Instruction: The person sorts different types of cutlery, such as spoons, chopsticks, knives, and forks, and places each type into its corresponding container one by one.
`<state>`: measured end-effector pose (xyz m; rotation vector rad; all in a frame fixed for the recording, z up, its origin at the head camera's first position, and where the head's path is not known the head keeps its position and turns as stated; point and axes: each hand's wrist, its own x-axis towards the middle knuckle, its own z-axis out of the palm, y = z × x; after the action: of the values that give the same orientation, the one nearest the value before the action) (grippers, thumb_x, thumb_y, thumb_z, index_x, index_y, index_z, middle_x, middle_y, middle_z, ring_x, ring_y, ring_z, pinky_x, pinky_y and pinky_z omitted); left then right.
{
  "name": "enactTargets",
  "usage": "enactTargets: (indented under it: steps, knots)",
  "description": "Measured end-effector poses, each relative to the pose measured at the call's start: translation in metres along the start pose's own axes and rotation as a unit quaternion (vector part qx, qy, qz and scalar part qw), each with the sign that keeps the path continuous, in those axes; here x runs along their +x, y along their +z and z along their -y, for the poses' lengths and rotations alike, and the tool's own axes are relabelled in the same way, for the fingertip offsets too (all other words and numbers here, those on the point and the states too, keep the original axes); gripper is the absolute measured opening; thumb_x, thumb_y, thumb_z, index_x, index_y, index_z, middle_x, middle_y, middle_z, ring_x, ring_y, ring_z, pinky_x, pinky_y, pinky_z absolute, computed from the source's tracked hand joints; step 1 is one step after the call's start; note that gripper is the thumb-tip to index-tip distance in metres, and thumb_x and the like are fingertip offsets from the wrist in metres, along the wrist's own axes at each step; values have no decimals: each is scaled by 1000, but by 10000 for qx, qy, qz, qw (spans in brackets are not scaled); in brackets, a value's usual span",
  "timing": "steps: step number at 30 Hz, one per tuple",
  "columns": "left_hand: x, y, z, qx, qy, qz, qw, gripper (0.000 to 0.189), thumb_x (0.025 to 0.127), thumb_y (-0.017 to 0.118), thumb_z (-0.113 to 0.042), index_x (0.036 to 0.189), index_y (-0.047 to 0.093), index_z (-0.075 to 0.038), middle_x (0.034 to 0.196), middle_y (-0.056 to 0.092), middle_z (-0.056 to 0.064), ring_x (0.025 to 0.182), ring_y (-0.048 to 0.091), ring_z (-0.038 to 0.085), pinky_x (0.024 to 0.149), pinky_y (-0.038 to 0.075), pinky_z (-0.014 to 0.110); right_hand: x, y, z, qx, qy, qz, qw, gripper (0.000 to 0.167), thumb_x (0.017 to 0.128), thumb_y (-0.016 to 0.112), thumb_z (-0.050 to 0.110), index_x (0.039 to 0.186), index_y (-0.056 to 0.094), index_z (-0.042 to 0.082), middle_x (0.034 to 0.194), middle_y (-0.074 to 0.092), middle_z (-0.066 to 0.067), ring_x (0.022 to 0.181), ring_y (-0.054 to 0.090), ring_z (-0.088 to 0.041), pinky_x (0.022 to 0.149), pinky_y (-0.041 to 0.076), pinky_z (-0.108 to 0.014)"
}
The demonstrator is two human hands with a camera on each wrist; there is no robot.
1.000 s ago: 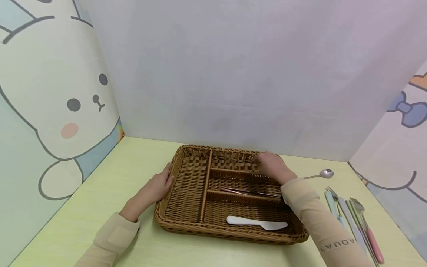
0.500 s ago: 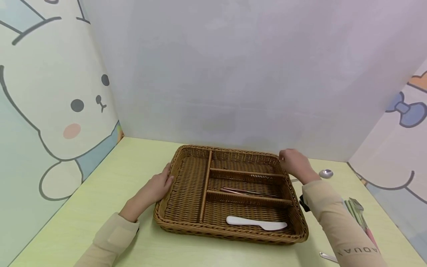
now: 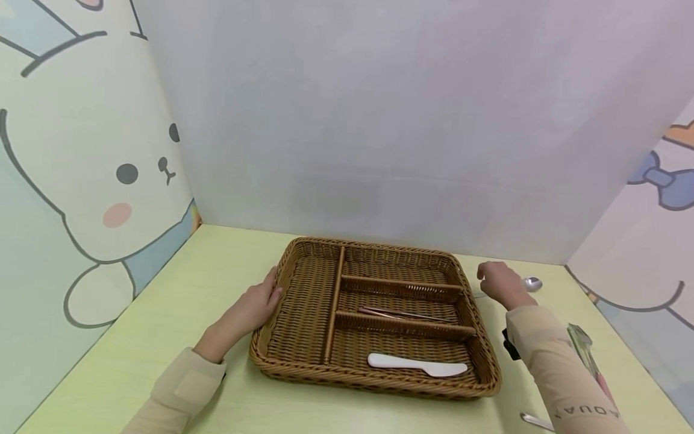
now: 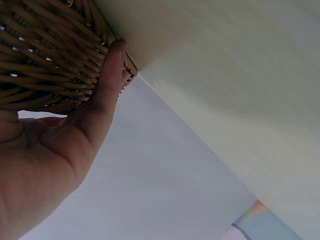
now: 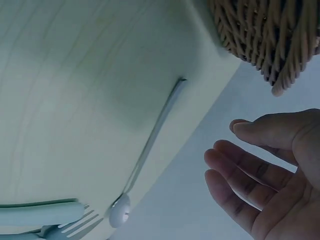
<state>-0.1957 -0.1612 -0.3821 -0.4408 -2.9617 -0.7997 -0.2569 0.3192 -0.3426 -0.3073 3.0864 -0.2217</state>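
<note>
Well apart; hands (image 3: 259,306) (image 3: 504,284), basket edges (image 3: 374,381) between

Right hand (image 3: 504,285) now off basket (image 3: 379,381), near spoon (image 3: 534,284)

We see open room above the wicker tray (image 3: 374,378), where each compartment admits a hand from above; sideways, the long divider (image 3: 336,295) and two cross dividers (image 3: 403,326) block passage. We find the left rim occupied by the left hand (image 3: 256,305). A gap separates the tray's right side from the right hand (image 3: 504,284), the spoon (image 3: 533,284) lying below; the back wall (image 3: 379,126) limits reach behind.
</note>
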Motion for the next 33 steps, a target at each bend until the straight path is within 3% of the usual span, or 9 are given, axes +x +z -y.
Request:
enactTargets:
  steps: [10, 21, 33]
  knots:
    - [1, 2, 1, -31, 32, -26, 10000, 56, 98, 39, -14, 139, 16, 16, 116, 52, 38, 90, 64, 37, 65, 52, 38, -1, 20, -20, -119, 106, 164, 9997, 24, 75, 49, -9, 96, 61, -11, 96, 60, -30, 82, 59, -43, 67, 49, -48]
    - [2, 3, 2, 41, -28, -26, 10000, 56, 98, 40, -15, 138, 17, 16, 116, 52, 37, 87, 64, 35, 63, 51, 37, -1, 29, -26, 30, 258, 353, 9990, 29, 77, 44, -10, 101, 60, -10, 99, 58, -34, 78, 58, -39, 56, 46, -38]
    - [1, 4, 3, 79, -16, -52, 10000, 56, 98, 39, -15, 139, 16, 15, 118, 52, 36, 98, 61, 39, 75, 51, 44, -1, 39, -35, -305, 81, -107, 9994, 19, 72, 43, -14, 68, 52, 2, 69, 52, -13, 61, 46, -21, 49, 38, -33]
